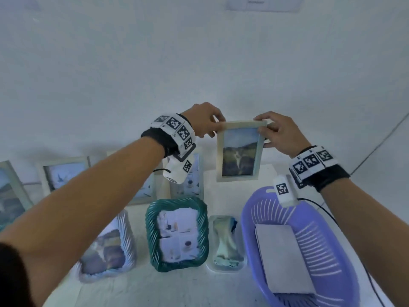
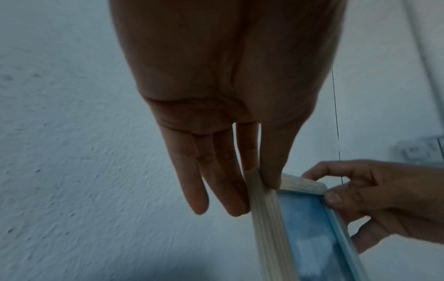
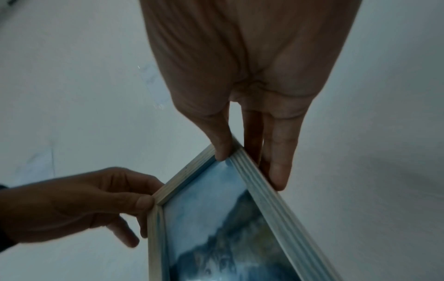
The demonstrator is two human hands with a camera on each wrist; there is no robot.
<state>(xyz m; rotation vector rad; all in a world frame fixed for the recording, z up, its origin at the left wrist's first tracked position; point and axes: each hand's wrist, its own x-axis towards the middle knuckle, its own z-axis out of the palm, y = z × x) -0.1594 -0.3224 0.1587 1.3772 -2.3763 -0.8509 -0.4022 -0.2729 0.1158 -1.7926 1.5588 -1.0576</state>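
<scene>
In hand: we are holding a photo frame [image 1: 240, 151] upright by its two top corners, in front of the wall [image 1: 199, 63] and above the far end of the tabletop [image 1: 137, 291]. No view is showing us whether its back is touching the wall.
Left: the left grip [image 1: 205, 121] is pinching the top left corner, thumb on the front and fingers behind.
Right: the right grip [image 1: 280, 135] is pinching the top right corner, thumb on the front and fingers round the back.
Head view alone: here we are seeing the whole frame and its hillside picture. We are also seeing what is lying below it:
- a purple basket [image 1: 245, 220] holding a flat grey board [image 1: 285, 258], under the right wrist
- a small tray [image 1: 225, 269] with a crumpled cloth [image 1: 225, 240]
- a green frame [image 1: 152, 229]
- a pale ribbed frame [image 1: 130, 238]
- more frames [image 1: 64, 176] leaning on the wall at the left
Left wrist view alone: we are looking along the palm of the left grip [image 2: 228, 95]. The thumb is pressing on the corner of the photo frame [image 2: 269, 218], the index finger is tucked behind the wood, and the other fingers [image 2: 192, 190] are hanging straight beside it. The right grip [image 2: 384, 199] is showing its thumbnail at the opposite corner.
Right wrist view alone: the thumb of the right grip [image 3: 252, 76] is resting where wood meets picture, with straight fingers [image 3: 278, 161] lying along the outer side. This view is also showing us the grooves running down that side of the photo frame [image 3: 276, 205], and the left grip [image 3: 84, 205] curled on the far corner.
</scene>
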